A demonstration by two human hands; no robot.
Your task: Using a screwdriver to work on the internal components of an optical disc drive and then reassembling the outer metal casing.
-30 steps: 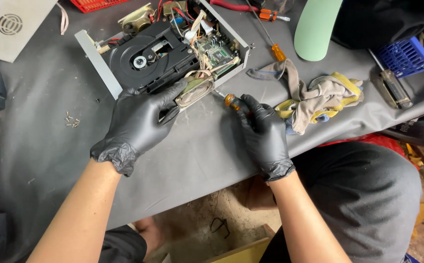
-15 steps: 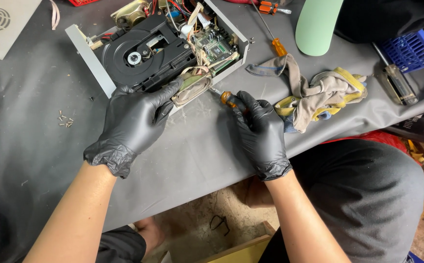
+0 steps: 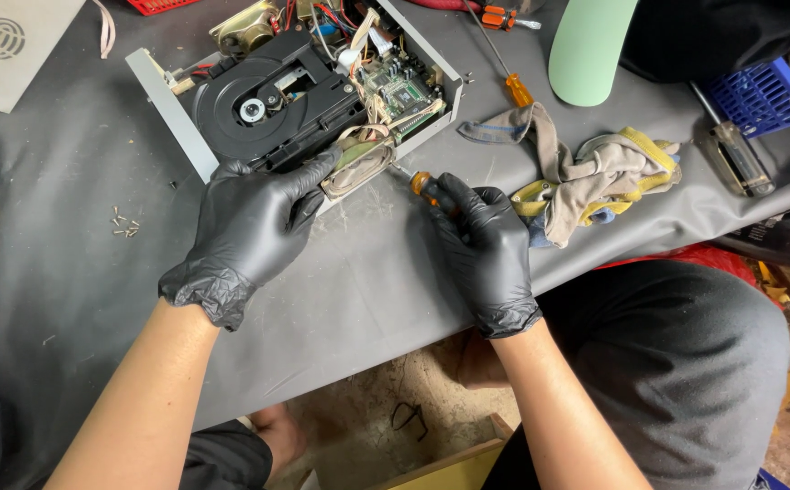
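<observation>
Head view, right hand [image 3: 485,249] gripping screwdriver [image 3: 420,184]

- An open disc player [image 3: 304,91] lies on the grey table [image 3: 368,290], with its lid off (you can see the black disc tray and a green board inside).
- The left hand [image 3: 250,227], in a black glove, presses on the player's near edge.
- The right hand [image 3: 481,245], also gloved, grips an orange screwdriver [image 3: 420,184]; its tip points at the player's near right corner.
- A crumpled rag [image 3: 585,181] lies right of the player.
- Tiny screws [image 3: 124,225] sit left of the player.
- A pale green bottle [image 3: 592,45] stands right of the player.
</observation>
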